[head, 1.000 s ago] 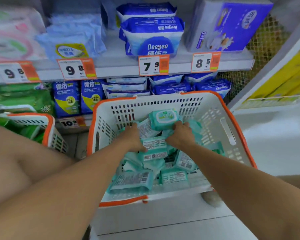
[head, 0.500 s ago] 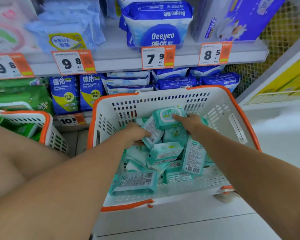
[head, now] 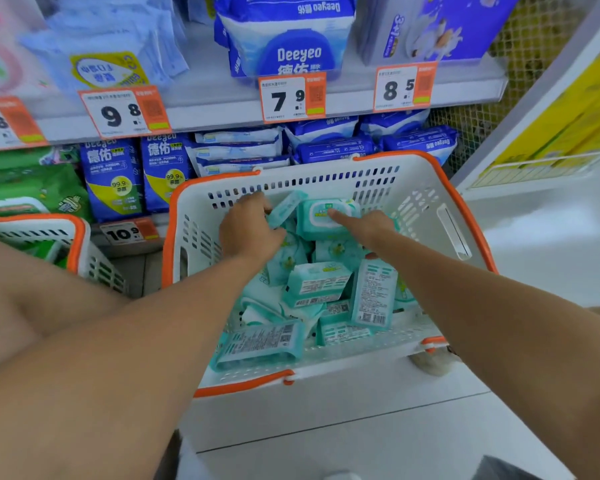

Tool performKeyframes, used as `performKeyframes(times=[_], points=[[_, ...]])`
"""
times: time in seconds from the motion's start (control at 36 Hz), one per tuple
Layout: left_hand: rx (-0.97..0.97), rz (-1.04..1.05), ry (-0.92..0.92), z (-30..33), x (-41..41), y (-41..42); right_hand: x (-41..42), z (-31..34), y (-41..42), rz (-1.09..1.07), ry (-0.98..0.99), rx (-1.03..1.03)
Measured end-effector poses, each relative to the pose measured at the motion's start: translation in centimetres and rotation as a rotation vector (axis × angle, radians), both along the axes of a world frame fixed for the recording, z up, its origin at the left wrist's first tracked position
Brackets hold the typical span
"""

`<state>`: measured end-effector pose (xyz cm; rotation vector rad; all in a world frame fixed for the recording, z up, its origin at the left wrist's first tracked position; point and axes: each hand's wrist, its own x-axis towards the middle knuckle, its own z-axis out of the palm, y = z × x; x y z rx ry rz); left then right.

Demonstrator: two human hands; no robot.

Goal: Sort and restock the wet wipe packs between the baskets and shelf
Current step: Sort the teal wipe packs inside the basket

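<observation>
The left hand (head: 248,230) is curled around a teal wipe pack (head: 286,207); the right hand's fingers (head: 340,216) are spread on a lidded pack (head: 326,220), which could be pushed off the loose pile.

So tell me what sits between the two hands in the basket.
Head view: between the left hand and right hand, teal wipe packs, one lid-up, inside the basket.

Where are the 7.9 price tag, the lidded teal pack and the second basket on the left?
7.9 price tag (head: 284,100): head view, on the white part with the digits.
Lidded teal pack (head: 321,216): head view, on its white flip lid.
Second basket (head: 78,237): head view, on its orange rim corner.
</observation>
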<state>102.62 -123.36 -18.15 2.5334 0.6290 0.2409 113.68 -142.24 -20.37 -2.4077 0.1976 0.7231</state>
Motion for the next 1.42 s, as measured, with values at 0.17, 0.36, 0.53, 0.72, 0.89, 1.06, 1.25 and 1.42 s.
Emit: performKeyframes(times=[0.17,0.36,0.53,0.72,0.89,1.06,1.25,1.42], points=[[-0.001,-0.266,0.336,0.0,-0.4,0.0,1.0,1.0,-3.8,0.170,-0.147,-0.259],[-0.231,-0.318,0.664,-2.3,-2.1,0.3,-0.5,-0.8,-5.4,0.413,0.016,-0.321],[-0.264,-0.151,0.640,-2.6,-0.3,0.5,-0.2,0.0,-3.7,0.449,-0.299,-0.192],[-0.241,-0.120,0.843,-3.8,-2.5,2.1,-2.2,2.0,1.1,0.808,-0.161,-0.399],[-0.510,0.003,0.779,-5.1,-3.3,3.0,-6.0,2.0,4.5,1.016,-0.586,-0.548],[-0.729,0.021,0.668,-4.9,-3.1,3.3,-7.6,2.2,6.4,1.284,-0.164,-0.265],[-0.718,0.048,0.709,-4.4,-2.6,4.6,-8.5,-0.8,4.6,1.408,-0.036,-0.833],[-0.509,-0.126,0.787,-4.6,-3.0,3.8,-9.0,-3.3,1.7,1.170,-0.129,-0.654]])
